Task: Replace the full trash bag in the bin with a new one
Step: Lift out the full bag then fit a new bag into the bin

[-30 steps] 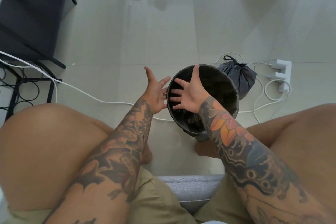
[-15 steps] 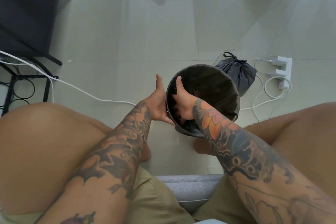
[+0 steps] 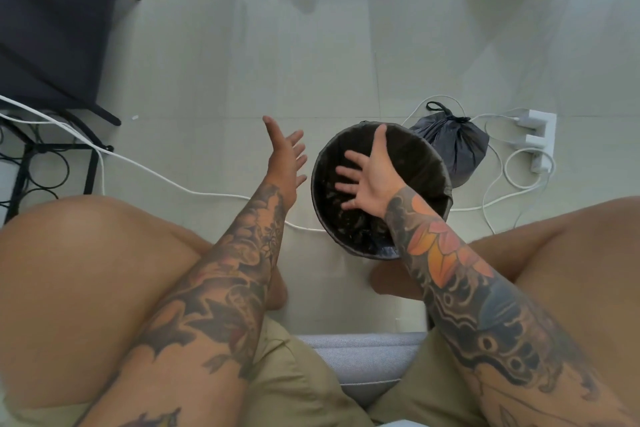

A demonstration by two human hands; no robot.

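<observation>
A round dark bin (image 3: 437, 163) stands on the floor between my knees, lined with a black bag whose edge wraps its rim. Behind it on the right lies the tied full trash bag (image 3: 453, 146), dark grey with a knotted top. My right hand (image 3: 372, 177) hovers over the bin's opening, fingers spread, holding nothing. To the left of the rim my left hand (image 3: 287, 158) is raised with its fingers apart, touching neither bin nor bag.
A white power strip (image 3: 538, 139) with looping white cables (image 3: 498, 177) lies right of the full bag. One long white cable (image 3: 173, 180) crosses the floor to the left. Dark furniture (image 3: 52, 28) and a black wire rack (image 3: 41, 170) stand at the left. I sit on a grey seat (image 3: 363, 357).
Half a second ago both hands pressed on the bin's left rim, right hand inside, left outside. Now both have lifted off and spread open.
</observation>
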